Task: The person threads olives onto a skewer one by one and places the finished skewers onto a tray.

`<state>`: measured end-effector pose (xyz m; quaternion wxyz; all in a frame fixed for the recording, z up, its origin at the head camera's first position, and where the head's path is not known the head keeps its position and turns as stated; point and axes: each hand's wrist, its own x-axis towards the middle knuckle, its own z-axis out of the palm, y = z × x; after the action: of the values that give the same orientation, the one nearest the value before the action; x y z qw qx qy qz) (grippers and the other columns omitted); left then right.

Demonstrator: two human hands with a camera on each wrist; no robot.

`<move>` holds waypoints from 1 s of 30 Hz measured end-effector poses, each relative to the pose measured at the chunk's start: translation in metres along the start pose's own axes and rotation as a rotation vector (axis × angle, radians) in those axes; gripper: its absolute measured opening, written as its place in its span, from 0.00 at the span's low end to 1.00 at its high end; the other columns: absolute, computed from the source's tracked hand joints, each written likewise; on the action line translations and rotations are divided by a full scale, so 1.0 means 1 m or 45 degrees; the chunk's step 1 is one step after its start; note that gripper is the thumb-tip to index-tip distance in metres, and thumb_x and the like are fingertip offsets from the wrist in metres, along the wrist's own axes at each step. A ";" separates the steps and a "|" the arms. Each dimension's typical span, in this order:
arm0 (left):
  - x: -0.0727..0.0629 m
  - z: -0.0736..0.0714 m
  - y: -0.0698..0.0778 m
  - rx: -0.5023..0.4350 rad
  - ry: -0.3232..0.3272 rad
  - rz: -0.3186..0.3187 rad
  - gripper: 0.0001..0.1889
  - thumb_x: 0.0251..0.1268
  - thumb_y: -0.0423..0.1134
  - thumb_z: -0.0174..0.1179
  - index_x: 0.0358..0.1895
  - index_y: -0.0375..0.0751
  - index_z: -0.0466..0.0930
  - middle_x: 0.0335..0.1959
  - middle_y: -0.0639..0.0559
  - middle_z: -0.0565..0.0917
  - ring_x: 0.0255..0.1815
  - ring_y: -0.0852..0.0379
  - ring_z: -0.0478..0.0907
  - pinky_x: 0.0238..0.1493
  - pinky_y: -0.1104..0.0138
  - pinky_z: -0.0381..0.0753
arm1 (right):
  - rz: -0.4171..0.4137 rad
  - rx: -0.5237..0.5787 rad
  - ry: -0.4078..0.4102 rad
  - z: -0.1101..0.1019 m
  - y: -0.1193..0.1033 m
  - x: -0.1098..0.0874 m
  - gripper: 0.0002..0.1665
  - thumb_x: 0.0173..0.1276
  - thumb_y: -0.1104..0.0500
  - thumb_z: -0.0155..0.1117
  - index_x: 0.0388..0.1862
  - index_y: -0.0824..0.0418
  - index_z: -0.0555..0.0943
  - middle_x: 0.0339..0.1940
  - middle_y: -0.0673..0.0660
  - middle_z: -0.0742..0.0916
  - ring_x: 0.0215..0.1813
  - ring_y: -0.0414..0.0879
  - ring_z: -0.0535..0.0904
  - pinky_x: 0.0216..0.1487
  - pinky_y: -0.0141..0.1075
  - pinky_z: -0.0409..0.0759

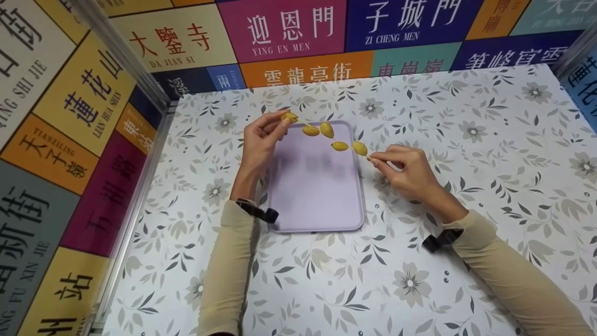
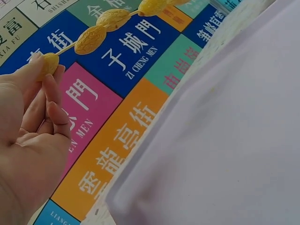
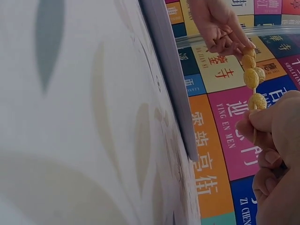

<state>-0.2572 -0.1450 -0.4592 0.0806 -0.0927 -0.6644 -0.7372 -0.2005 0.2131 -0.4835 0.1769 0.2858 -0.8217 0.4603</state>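
Note:
A strand of yellow, wrinkled oval pieces [image 1: 326, 129] on a thin pale stem or string stretches between both hands above a lilac tray [image 1: 317, 200]. My left hand [image 1: 263, 140] pinches the piece at its far-left end between thumb and fingers; the left wrist view shows that end piece [image 2: 49, 64] at the fingertips. On the other side, my right hand [image 1: 408, 172] pinches the thin end of the strand just beyond the last piece. In the right wrist view a bit of thin stem [image 3: 254, 136] sticks out below the thumb. What the pieces are cannot be told for sure.
The tray lies on a table [image 1: 326, 280] covered in white cloth or paper with grey flowers and leaves. Panels with coloured Chinese lettering [image 1: 289, 28] stand along the back and the left. Each wrist wears a black strap with a small camera [image 1: 438, 241].

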 end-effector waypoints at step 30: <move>-0.002 0.016 -0.001 0.053 -0.154 0.050 0.20 0.84 0.43 0.61 0.73 0.53 0.82 0.50 0.46 0.86 0.48 0.51 0.79 0.44 0.65 0.77 | 0.027 0.011 -0.130 -0.001 -0.003 -0.001 0.08 0.73 0.64 0.75 0.49 0.61 0.94 0.30 0.51 0.91 0.28 0.39 0.73 0.31 0.28 0.67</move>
<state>-0.2548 -0.1287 -0.4594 0.0565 -0.1485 -0.6815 -0.7144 -0.1981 0.2133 -0.4811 0.1287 0.3009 -0.8306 0.4505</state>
